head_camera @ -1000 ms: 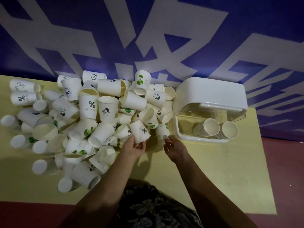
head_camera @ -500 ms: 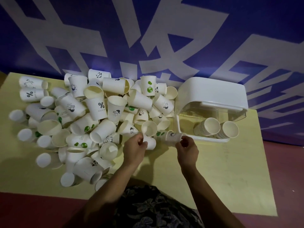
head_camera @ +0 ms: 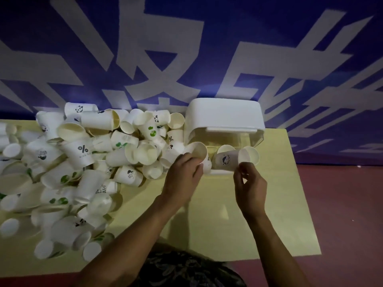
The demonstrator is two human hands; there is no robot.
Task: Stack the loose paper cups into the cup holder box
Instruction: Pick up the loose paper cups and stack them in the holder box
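With the left hand [head_camera: 182, 172] gripping one paper cup [head_camera: 199, 155] and the right hand [head_camera: 249, 183] pinching another [head_camera: 226, 160] at the cup holder box [head_camera: 223, 114] mouth, each should slide squarely, base first, into the stacks [head_camera: 251, 155] inside.

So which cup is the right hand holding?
Find the white plastic cup holder box on the yellow table. At its open front, the right hand pinches a white paper cup lying sideways, the one printed with a small dark whale.
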